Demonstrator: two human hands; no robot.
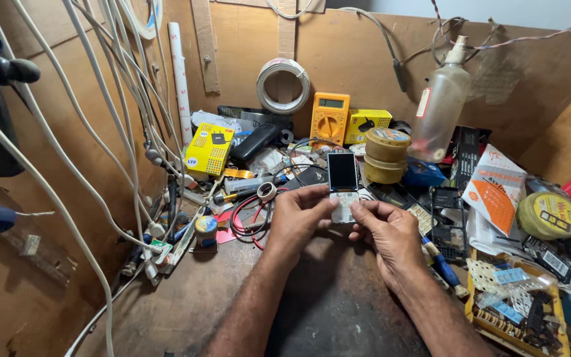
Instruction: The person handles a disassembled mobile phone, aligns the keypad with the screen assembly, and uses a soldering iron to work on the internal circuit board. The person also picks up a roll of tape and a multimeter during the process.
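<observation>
White cables point(94, 132) hang along the left wooden wall, and a white pipe point(180, 82) stands upright against the panel beside them. Further right, a yellow box point(209, 149) leans near the back, with a black remote-shaped unit point(254, 142) just beside it and a coil of white wire point(283, 84) hanging on the rear wall above. Red and black leads point(249, 221) lie curled on the bench just left of the hands. The left hand point(297, 221) is partly closed, thumb and fingertips pinching the lower left edge of a small white phone point(343, 187). The phone is held upright at bench centre, above the dark work surface point(325, 304), dark screen facing the camera. The right hand point(391, 233) is likewise partly curled, its fingers gripping the lower right edge of the same phone. Behind the phone stands a yellow multimeter point(330, 117), and to its right two stacked round tins point(386, 155). A clear plastic bottle point(441, 106) stands upright right of the tins. A blue-handled tool point(441, 266) lies just beside the right wrist. At far right, a round green tape reel point(550, 215) rests on the clutter above a yellow tray point(484, 316) of small parts.
</observation>
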